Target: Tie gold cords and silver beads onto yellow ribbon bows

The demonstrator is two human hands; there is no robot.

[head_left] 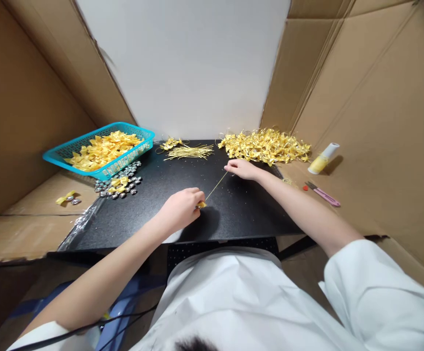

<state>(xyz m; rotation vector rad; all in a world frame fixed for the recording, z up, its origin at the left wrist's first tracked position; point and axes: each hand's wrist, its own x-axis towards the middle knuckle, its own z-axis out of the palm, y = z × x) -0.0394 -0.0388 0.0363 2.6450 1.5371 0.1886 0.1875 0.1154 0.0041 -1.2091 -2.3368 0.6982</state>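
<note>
My left hand [184, 207] is closed around a small yellow ribbon bow [202, 205], most of which the fingers hide. From the bow a thin gold cord [216, 187] runs taut, up and to the right. Its far end is pinched between the fingertips of my right hand [241, 168]. Both hands are over the black tabletop [160, 214]. Beyond them lies a bundle of loose gold cords [190, 152], with a few bows with cords [171, 143] beside it. A large heap of yellow bows with cord loops [268, 146] is just past my right hand.
At left stands a blue basket [56, 157] of yellow bows. Silver bells or beads [134, 180] and a few bows lie before it, with another bow [65, 197] on the cardboard. At right are a yellow-and-white roll [322, 159], pink-handled snips [325, 196] and a red piece [305, 187]. Cardboard walls [391, 97] flank the table.
</note>
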